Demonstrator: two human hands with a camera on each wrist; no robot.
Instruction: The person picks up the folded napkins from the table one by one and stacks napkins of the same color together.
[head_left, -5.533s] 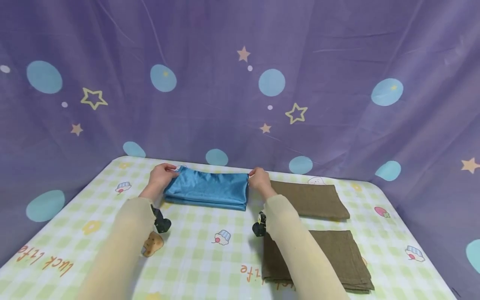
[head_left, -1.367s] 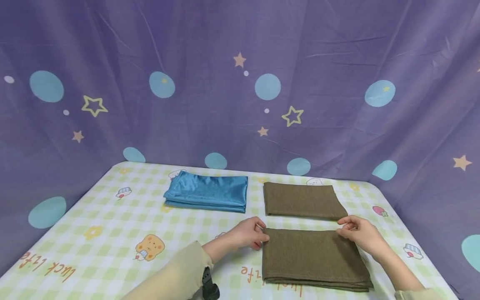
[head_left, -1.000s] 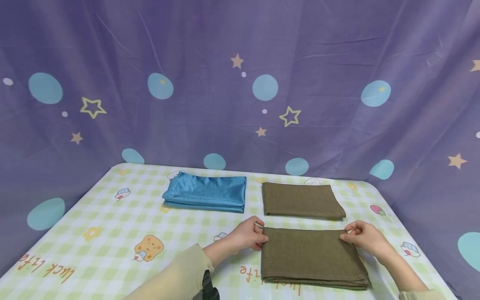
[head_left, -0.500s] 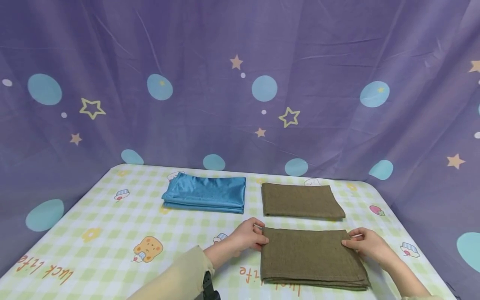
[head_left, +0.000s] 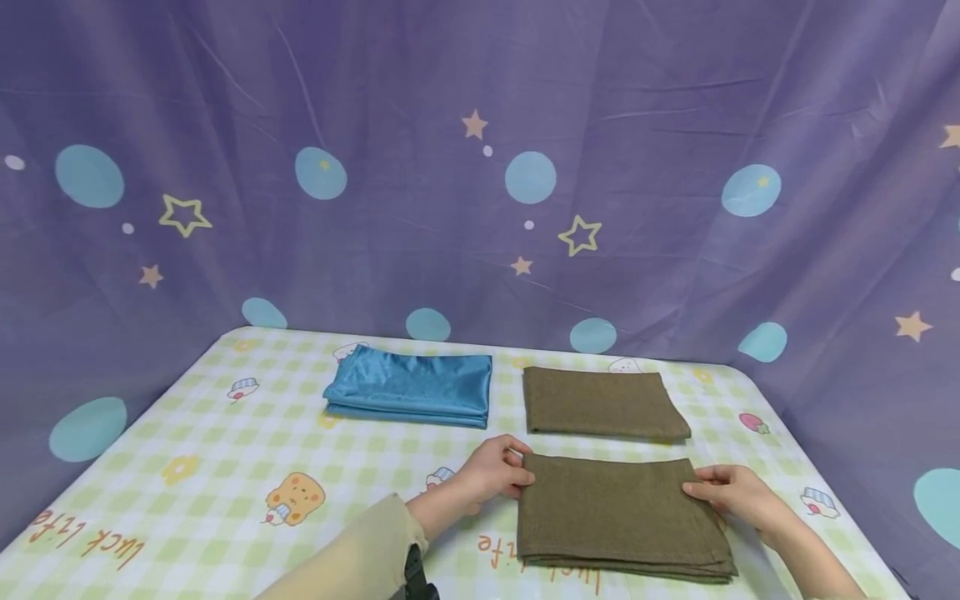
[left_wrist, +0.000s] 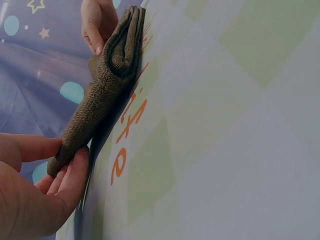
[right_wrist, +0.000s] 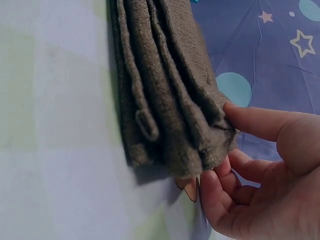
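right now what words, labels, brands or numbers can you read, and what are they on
"luck life": orange print, upside down in the head view, on the left part of the tablecloth.
"life": a second orange print, also upside down, beside the nearer brown cloth, which partly covers the word next to it.
No readable label, brand or number shows on any folded cloth.

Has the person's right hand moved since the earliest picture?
Yes. Against the strawberry print, the right hand has moved rightward and nearer the person, from the blue cloth to the near brown cloth.
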